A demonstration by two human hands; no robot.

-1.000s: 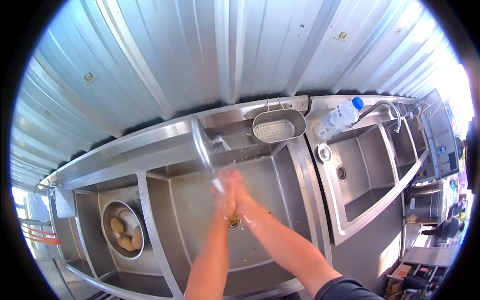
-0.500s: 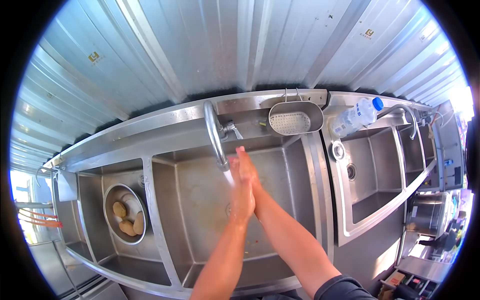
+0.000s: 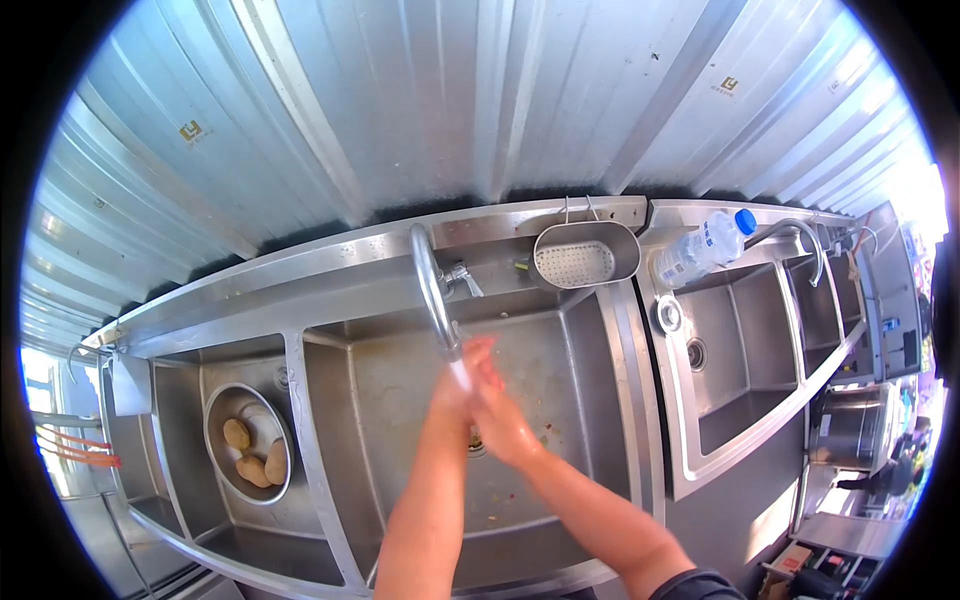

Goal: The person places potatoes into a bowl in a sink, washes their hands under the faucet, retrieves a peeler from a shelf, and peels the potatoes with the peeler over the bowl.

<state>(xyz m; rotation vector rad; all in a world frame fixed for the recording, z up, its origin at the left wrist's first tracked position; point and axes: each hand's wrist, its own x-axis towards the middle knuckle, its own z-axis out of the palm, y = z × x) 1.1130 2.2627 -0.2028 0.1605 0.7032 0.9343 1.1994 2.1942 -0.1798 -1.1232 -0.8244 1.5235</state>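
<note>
Water runs from the curved faucet [image 3: 430, 290] onto my two hands, which touch each other over the large middle sink basin [image 3: 390, 430]. My left hand [image 3: 455, 395] is under the stream, with its fingers stretched toward the back right. Against it lies my right hand [image 3: 500, 415], its fingers loosely extended and partly blurred by water and motion. Neither hand holds an object. Below them, bits of debris lie around the drain [image 3: 478, 446].
Several brown potatoes [image 3: 252, 468] sit in a round metal bowl [image 3: 208, 440] in the left basin. A perforated metal basket [image 3: 585, 262] hangs at the back rim. A plastic bottle [image 3: 695, 252] and drain strainer [image 3: 669, 314] are farther right, beside another sink [image 3: 730, 350].
My hands have gone from pressed palm to palm, fingers pointing away, to a crossed, overlapping hold lower under the stream. The drain shows again below them. The view has shifted slightly.
</note>
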